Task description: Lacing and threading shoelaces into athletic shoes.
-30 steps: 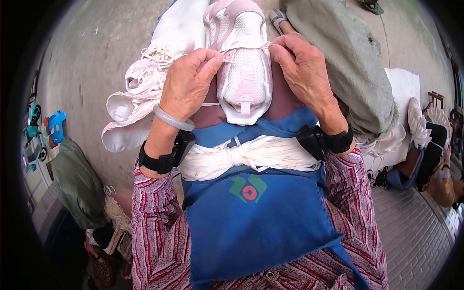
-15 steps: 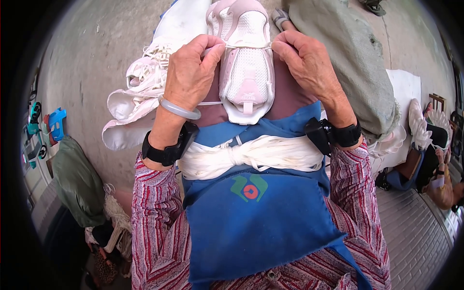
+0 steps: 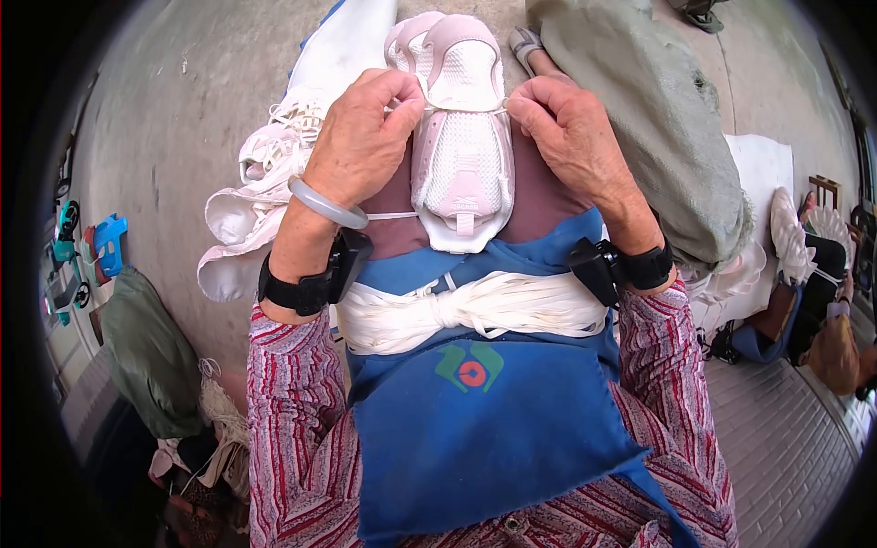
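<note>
The left hand [image 3: 364, 137] is pinching a white lace [image 3: 461, 110], and the right hand [image 3: 574, 137] is pinching it opposite. The pink-and-white shoe upper [image 3: 463, 160] is lying between them on the lap [image 3: 553, 205], with a cord bundle [image 3: 525, 310] resting nearer.

A white mesh shoe upper [image 3: 462, 153] with pale pink panels lies lengthwise on the person's lap [image 3: 548, 196], its pull tab (also pale pink) at the near end. A thin white lace [image 3: 461, 110] crosses it, pinched between left hand [image 3: 356, 137] and right hand [image 3: 577, 139].
</note>
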The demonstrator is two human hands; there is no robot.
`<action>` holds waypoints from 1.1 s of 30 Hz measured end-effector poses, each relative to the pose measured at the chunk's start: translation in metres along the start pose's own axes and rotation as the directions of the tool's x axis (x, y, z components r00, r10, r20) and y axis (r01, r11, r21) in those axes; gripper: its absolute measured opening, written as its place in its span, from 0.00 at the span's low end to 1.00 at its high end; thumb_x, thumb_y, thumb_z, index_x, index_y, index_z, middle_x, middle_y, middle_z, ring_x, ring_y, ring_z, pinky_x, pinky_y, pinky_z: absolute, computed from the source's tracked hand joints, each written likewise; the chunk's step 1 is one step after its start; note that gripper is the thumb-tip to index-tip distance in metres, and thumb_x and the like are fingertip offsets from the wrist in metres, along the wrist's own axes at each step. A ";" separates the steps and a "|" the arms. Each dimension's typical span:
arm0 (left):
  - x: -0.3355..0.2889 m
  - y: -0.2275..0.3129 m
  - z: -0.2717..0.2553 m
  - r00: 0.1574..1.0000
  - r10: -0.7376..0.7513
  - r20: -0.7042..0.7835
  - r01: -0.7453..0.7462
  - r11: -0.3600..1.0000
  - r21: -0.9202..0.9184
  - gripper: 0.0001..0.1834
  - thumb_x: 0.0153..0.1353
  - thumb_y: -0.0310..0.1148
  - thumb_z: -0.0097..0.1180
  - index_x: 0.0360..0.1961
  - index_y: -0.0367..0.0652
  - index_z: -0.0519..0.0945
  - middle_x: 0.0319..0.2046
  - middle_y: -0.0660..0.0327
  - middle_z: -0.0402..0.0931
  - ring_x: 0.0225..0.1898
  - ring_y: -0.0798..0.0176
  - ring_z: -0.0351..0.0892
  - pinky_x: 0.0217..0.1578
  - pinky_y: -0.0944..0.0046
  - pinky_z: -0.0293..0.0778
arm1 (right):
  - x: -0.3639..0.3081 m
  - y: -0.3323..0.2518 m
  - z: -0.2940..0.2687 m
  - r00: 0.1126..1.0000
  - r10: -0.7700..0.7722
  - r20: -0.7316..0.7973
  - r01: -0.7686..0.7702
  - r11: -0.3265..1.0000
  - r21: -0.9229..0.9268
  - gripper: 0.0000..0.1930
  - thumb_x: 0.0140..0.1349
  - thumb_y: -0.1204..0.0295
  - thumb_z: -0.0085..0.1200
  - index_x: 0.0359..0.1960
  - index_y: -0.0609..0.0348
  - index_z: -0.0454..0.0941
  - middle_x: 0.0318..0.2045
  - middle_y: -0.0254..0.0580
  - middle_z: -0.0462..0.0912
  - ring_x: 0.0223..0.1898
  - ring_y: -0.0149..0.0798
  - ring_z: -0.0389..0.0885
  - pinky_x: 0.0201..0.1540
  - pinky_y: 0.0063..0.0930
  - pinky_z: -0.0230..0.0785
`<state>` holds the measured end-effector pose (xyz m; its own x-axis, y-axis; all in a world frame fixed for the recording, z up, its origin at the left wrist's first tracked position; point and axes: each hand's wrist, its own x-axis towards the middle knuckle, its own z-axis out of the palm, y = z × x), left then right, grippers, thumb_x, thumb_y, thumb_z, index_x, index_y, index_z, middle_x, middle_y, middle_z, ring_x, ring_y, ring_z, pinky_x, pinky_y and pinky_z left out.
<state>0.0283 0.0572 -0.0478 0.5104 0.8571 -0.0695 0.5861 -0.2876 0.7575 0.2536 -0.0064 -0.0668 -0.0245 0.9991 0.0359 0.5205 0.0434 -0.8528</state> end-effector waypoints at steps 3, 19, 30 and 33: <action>0.003 -0.002 -0.001 0.996 0.073 -0.045 -0.072 0.997 0.023 0.11 0.65 0.35 0.53 0.39 0.35 0.77 0.34 0.63 0.77 0.37 0.69 0.72 0.43 0.70 0.69 | -0.003 -0.005 0.005 0.992 -0.083 -0.098 0.071 0.990 -0.122 0.11 0.62 0.68 0.51 0.31 0.66 0.76 0.23 0.53 0.77 0.24 0.49 0.76 0.31 0.35 0.68; -0.001 0.004 0.008 0.987 -0.146 -0.060 0.139 0.984 -0.114 0.11 0.63 0.35 0.55 0.35 0.36 0.79 0.28 0.67 0.77 0.32 0.74 0.70 0.36 0.72 0.68 | -0.003 -0.001 0.009 0.993 0.103 -0.056 -0.096 0.989 0.111 0.12 0.61 0.66 0.52 0.32 0.66 0.78 0.19 0.50 0.77 0.22 0.42 0.75 0.29 0.33 0.67; -0.004 -0.005 0.024 0.982 -0.065 -0.175 0.040 0.989 -0.146 0.09 0.61 0.34 0.60 0.32 0.38 0.78 0.30 0.63 0.77 0.30 0.69 0.75 0.35 0.69 0.72 | -0.008 -0.007 0.019 0.978 -0.048 -0.201 0.029 0.995 -0.099 0.10 0.61 0.68 0.53 0.30 0.65 0.78 0.23 0.53 0.79 0.25 0.52 0.78 0.31 0.37 0.70; -0.013 0.000 0.027 0.954 -0.029 -0.298 0.013 0.998 -0.055 0.09 0.59 0.33 0.62 0.35 0.39 0.79 0.30 0.61 0.78 0.31 0.65 0.76 0.36 0.67 0.71 | 0.000 -0.004 0.017 0.994 0.083 -0.068 -0.083 0.997 0.005 0.10 0.60 0.68 0.55 0.29 0.64 0.77 0.23 0.53 0.79 0.26 0.53 0.78 0.31 0.38 0.71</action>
<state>0.0386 0.0349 -0.0642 0.2830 0.9533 0.1053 0.5568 -0.2526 0.7913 0.2368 -0.0067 -0.0719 0.0772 0.9970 0.0004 0.5164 -0.0397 -0.8554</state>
